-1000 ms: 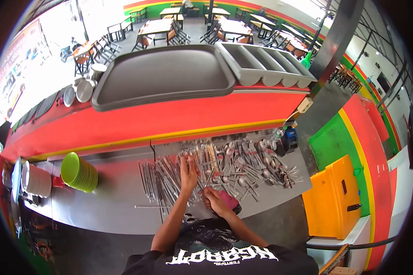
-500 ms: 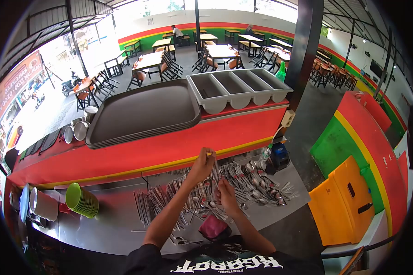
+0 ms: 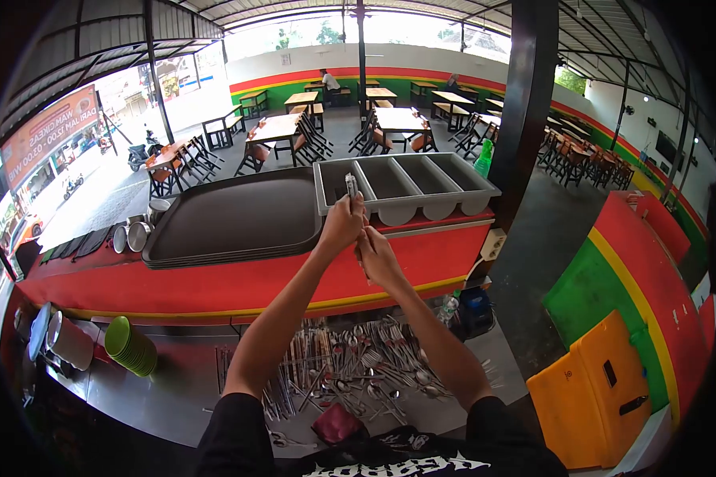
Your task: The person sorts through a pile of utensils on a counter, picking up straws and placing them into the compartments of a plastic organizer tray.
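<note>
My left hand (image 3: pixel 342 224) is closed around a bundle of metal cutlery (image 3: pixel 352 186), whose shiny ends stick up above the fist. Just below and to its right, my right hand (image 3: pixel 379 257) is closed on the lower part of the same bundle; its fingers partly hide the pieces, and I cannot make out their exact kind. Both hands are raised at the front of the grey cutlery tray (image 3: pixel 437 216), by its leftmost compartment. Beneath my forearms, many loose spoons, forks and other cutlery (image 3: pixel 374 362) lie spread on the metal counter (image 3: pixel 175 389).
Dark serving trays (image 3: pixel 239 215) are stacked on the red ledge (image 3: pixel 422 258), left of the cutlery tray. Metal cups (image 3: pixel 139 236) stand further left. Green bowls (image 3: pixel 131 347) and a maroon cloth (image 3: pixel 336 424) are on the counter. A black pillar (image 3: pixel 525 119) rises at right.
Both hands have moved up and forward from over the cutlery pile to the front of the grey tray, carrying the bundle. The view has tilted up slightly.
</note>
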Demonstrator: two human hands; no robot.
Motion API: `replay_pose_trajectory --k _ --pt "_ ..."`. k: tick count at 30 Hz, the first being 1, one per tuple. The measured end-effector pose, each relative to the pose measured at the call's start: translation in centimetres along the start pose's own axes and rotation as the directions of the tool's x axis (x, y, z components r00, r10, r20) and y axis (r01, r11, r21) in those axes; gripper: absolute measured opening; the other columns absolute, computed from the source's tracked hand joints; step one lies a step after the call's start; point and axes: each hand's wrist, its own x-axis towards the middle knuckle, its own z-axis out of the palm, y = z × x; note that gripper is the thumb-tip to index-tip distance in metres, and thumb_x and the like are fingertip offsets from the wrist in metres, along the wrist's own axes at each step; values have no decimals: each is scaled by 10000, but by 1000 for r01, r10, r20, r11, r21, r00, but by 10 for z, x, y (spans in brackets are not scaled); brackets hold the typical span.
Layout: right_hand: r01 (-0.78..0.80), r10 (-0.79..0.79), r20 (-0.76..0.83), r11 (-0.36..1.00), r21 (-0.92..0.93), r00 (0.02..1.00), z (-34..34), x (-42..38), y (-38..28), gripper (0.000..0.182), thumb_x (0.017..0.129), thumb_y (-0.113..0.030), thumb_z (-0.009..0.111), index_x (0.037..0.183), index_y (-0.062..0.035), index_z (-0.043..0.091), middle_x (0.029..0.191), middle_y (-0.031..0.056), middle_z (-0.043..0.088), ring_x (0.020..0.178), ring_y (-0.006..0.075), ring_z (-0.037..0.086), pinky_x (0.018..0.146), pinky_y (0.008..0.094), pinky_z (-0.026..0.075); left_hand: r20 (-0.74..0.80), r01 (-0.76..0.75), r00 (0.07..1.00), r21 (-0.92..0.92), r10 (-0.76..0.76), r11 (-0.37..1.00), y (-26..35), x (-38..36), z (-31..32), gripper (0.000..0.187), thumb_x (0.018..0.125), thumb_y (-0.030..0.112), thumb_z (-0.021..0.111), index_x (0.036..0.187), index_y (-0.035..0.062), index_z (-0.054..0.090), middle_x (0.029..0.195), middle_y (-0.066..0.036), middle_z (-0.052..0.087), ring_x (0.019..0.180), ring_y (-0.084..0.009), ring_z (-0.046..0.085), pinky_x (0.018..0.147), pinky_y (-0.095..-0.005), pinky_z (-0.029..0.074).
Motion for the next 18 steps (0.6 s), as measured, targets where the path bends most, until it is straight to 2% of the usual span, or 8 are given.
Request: replay_pose_trajectory --k 3,6,7,10,11,14,17,18 --pt "198 -193 48 973 -120 980 -15 65 11 288 1017 -218 390 918 8 537 644 63 557 551 144 557 526 316 442 -49 -27 998 139 34 990 -9 55 -7 449 1003 351 419 851 -29 602 717 -176 648 674 -318 655 650 -431 494" --pt "283 -271 80 924 -257 959 -26 104 -5 302 994 -231 442 926 33 573 690 111 612 618 190 612 585 353 460 -73 -28 996 215 45 976 -4 91 -18 478 997 378 419 869 -37 617 739 -192 655 726 -348 661 693 -444 495" --pt "321 -310 87 900 -293 947 -28 121 1 317 976 -249 469 932 35 602 719 151 635 673 237 642 615 369 470 -73 -49 995 210 65 977 -8 103 -20 494 997 394 406 893 -33 631 764 -208 663 767 -365 667 726 -452 499" --pt "455 -458 91 802 -388 884 -31 158 18 341 953 -286 500 918 34 610 757 188 646 717 327 650 649 404 474 -130 -11 990 351 60 936 -27 128 -22 537 995 429 379 915 -30 647 797 -223 675 830 -392 667 782 -472 497" --pt "413 -400 120 815 -406 908 -32 167 24 357 945 -304 503 927 34 616 788 206 649 754 354 647 676 419 476 -109 40 994 459 12 888 -35 135 -24 588 992 475 345 977 -28 647 953 -257 671 958 -418 638 853 -499 476" --pt "301 -248 171 811 -501 954 -33 189 31 402 921 -352 512 962 29 634 875 254 654 864 414 637 762 456 481 -129 167 985 596 -112 785 -56 141 -25 613 989 505 326 1051 -28 624 1094 -297 624 1060 -439 588 923 -512 443" --pt "168 -106 134 738 -654 985 -30 201 27 434 886 -381 507 1023 1 660 984 290 644 999 422 612 897 470 470 -141 203 978 493 -152 846 -97 154 -23 621 989 515 318 1131 -34 571 1198 -338 551 1135 -460 530 975 -511 407" --pt "146 -98 110 718 -681 989 -27 207 31 429 883 -375 506 1018 -1 666 1001 285 646 1004 415 616 904 470 472 -122 189 982 504 -147 843 -101 155 -23 615 990 509 319 1138 -38 559 1196 -345 546 1143 -464 519 982 -508 403"
